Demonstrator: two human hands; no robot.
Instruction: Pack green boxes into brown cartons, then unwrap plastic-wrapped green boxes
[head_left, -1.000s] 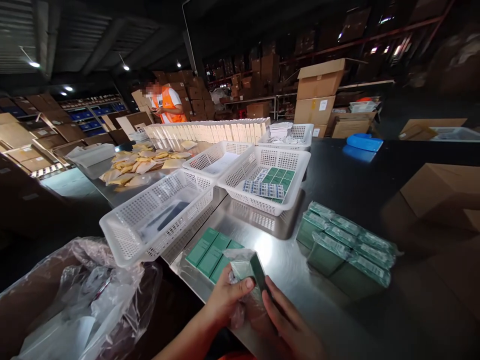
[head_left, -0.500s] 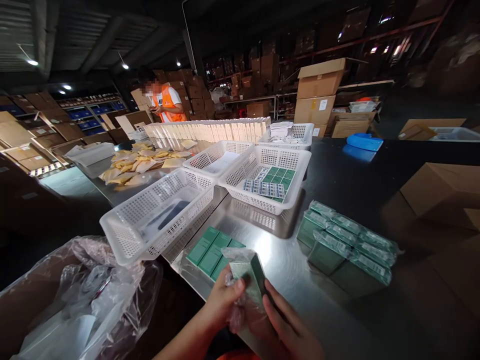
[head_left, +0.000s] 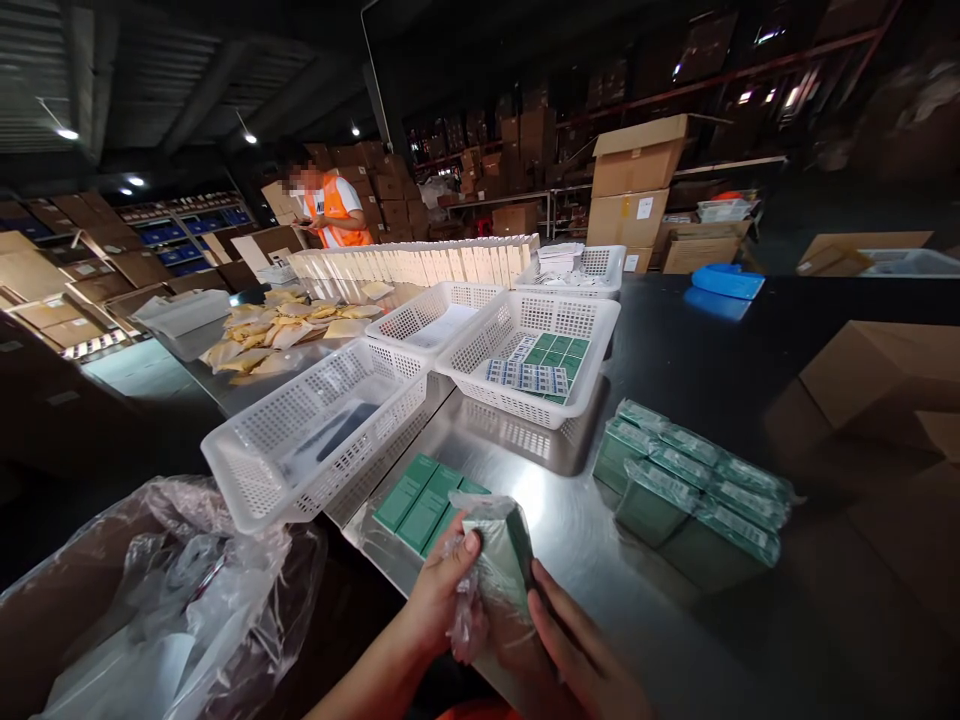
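Observation:
Low over the front of the steel table, a green box (head_left: 504, 560) in loose clear plastic film is between my hands. My left hand (head_left: 435, 600) grips its left side, thumb across the near face, with crumpled film bunched under the fingers. Against the box's right edge lie the fingers of my right hand (head_left: 577, 645); its thumb is hidden. Just beyond, several unwrapped green boxes (head_left: 424, 505) lie flat side by side, partly covered by the held one. To the right stands a block of film-wrapped green boxes (head_left: 694, 490).
A white basket (head_left: 525, 405) holds green boxes and label sheets. Beside it are another basket (head_left: 255, 510) with dark flat packets and one (head_left: 382, 325) with papers. A lined carton (head_left: 247, 650) of plastic film stands lower left. Yellow packets (head_left: 277, 330) lie behind; a person (head_left: 337, 210) stands farther back.
The wrapped green box has turned slightly in my hands, showing more of its film-covered near face. My left hand has shifted a little to the left and up along it.

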